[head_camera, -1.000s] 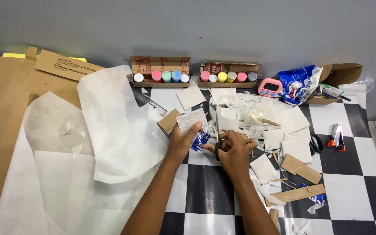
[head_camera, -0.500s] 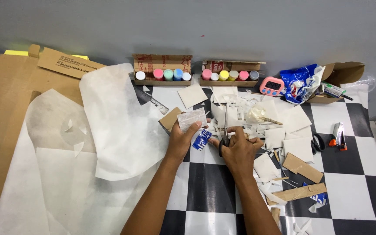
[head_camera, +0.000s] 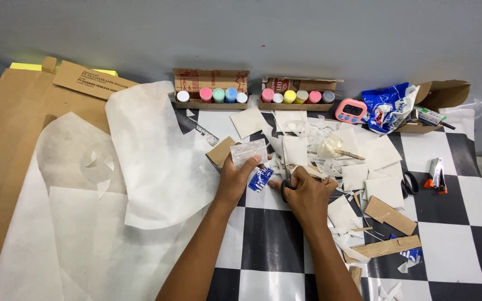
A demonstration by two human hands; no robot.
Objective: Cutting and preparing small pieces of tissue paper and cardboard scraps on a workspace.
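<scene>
- Hands meet mid-surface: the left hand point(head_camera: 234, 179) pinches a small crinkled clear wrapper point(head_camera: 248, 151) against a brown card piece point(head_camera: 219, 152); a blue-printed scrap point(head_camera: 261, 179) lies just beside it.
- To its right, the right hand point(head_camera: 307, 192) is closed through the handles of the scissors point(head_camera: 286, 179), blades pointing away toward the white offcuts point(head_camera: 358, 174).
- To cut well, I'd judge the wrapper needs holding taut and level, with the left fingertips kept clear of the blades.
- Paint pots point(head_camera: 212, 95) stand well apart by the wall.
</scene>
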